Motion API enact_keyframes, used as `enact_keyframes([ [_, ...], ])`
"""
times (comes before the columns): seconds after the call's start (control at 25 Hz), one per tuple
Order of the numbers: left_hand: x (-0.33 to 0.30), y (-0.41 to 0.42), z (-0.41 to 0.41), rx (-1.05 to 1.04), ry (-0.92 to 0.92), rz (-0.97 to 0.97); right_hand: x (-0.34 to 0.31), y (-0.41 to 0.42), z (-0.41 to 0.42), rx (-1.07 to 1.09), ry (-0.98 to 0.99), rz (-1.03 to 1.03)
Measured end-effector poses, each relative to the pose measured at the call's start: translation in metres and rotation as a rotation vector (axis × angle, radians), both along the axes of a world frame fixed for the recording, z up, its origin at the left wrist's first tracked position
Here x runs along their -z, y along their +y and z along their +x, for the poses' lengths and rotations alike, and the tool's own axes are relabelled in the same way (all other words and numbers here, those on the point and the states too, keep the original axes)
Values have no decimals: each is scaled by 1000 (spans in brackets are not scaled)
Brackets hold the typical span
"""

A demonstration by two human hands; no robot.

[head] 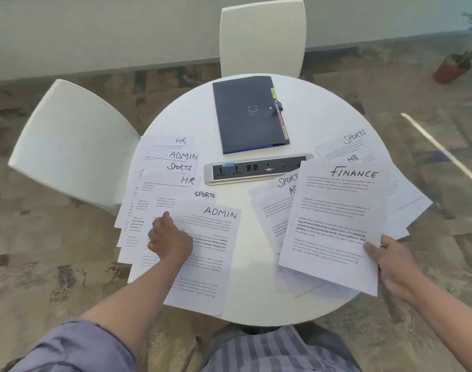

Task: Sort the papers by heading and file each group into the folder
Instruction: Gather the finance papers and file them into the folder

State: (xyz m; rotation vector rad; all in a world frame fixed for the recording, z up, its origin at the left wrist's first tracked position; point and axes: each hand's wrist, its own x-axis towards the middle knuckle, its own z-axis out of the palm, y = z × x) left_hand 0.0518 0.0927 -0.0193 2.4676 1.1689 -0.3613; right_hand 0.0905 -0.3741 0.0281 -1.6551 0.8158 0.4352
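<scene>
A round white table [256, 304] carries two loose fans of papers, a closed dark folder [247, 114] at the far side, and a socket strip [256, 169] just in front of it. The left fan [159, 183] mixes HR, ADMIN and SPORTS sheets; the right fan [272, 210] lies under a FINANCE sheet [334, 224]. The right hand [396, 264] pinches that sheet's near corner, thumb on top. The left hand [170, 240], fingers curled, presses on the ADMIN sheet [210, 253]. Best to read each heading first, lift one sheet at a time, and keep the piles well apart.
</scene>
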Motion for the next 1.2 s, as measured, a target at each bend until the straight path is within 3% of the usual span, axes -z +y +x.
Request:
enact_keyframes([
  [0.16,6,-69,6,312,-112,-207,-2,-25,-4,40,2,6],
  [0.28,10,-136,17,322,-60,-449,-4,-47,-5,42,0,-15],
  [0.36,12,-173,25,294,5,-460,-5,-61,-2,22,-7,-12],
  [0.6,15,-231,43,-216,50,-430,2,-121,22,-32,9,40],
  [0.96,15,-268,70,-467,135,-349,13,-176,43,-107,36,95],
  [1.08,20,-270,66,-535,33,-373,14,-179,49,-121,48,95],
  [1.2,23,-271,56,-543,-198,-425,12,-174,53,-132,56,105],
])
